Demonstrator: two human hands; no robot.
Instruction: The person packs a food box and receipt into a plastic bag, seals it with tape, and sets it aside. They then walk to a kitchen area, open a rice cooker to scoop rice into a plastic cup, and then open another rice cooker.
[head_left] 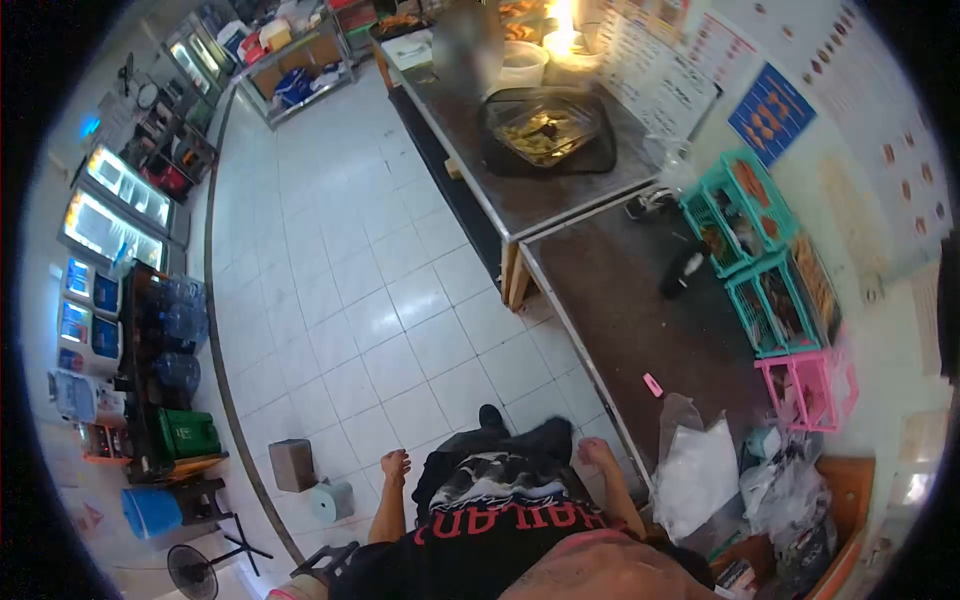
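Note:
My left hand (396, 463) hangs at the left of my body above the tiled floor, its fingers curled; whether anything is in it is too small to tell. On the other side, my right hand (597, 453) is beside the edge of the dark table (640, 300), its fingers bent and hard to make out. Neither hand visibly touches an object. A pink item (653, 384) and a black object (685, 270) lie on the table. Near its front end is a white plastic bag (695, 475).
Teal baskets (740, 210) and a pink basket (808, 390) line the wall. Farther along, a glass dish (548, 132) of food sits on a counter (530, 200). At left are a grey box (291, 465), a white roll (331, 499), a fan (192, 573) and a blue bucket (150, 512).

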